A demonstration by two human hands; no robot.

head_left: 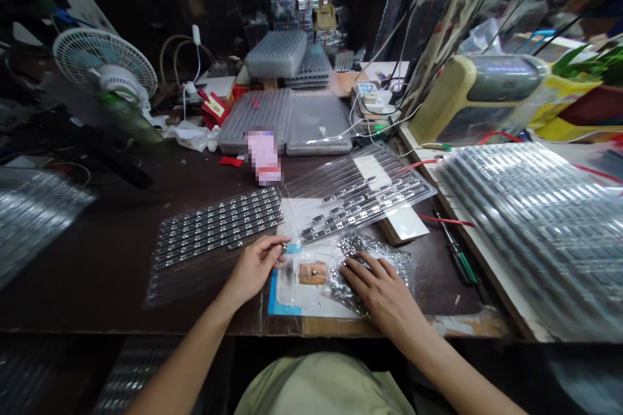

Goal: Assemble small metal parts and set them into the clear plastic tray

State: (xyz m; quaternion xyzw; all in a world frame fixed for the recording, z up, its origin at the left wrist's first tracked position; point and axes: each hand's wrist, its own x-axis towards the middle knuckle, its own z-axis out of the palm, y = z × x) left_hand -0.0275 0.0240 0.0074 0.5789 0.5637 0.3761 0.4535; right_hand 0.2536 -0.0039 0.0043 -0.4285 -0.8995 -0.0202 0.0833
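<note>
My left hand (pixel 254 270) is closed in a pinch, with a small metal part (pixel 284 246) showing at its fingertips. My right hand (pixel 382 288) lies with fingers stretched over a pile of small shiny metal parts (pixel 350 245) on clear plastic. Between the hands sits a small orange-brown block (pixel 312 273) with a tiny metal piece on it. Beyond my left hand is a clear ribbed tray (pixel 219 224) with dark rows of metal pieces. Another clear ribbed tray (pixel 350 188), partly filled with similar pieces, is tilted on a white box (pixel 406 225).
A pixelated pink item (pixel 263 157) stands behind the trays. Stacked clear trays (pixel 535 227) fill the right side, with a green-handled screwdriver (pixel 460 256) beside them. A white fan (pixel 104 61) is at back left. The table's front edge (pixel 341 326) runs close to me.
</note>
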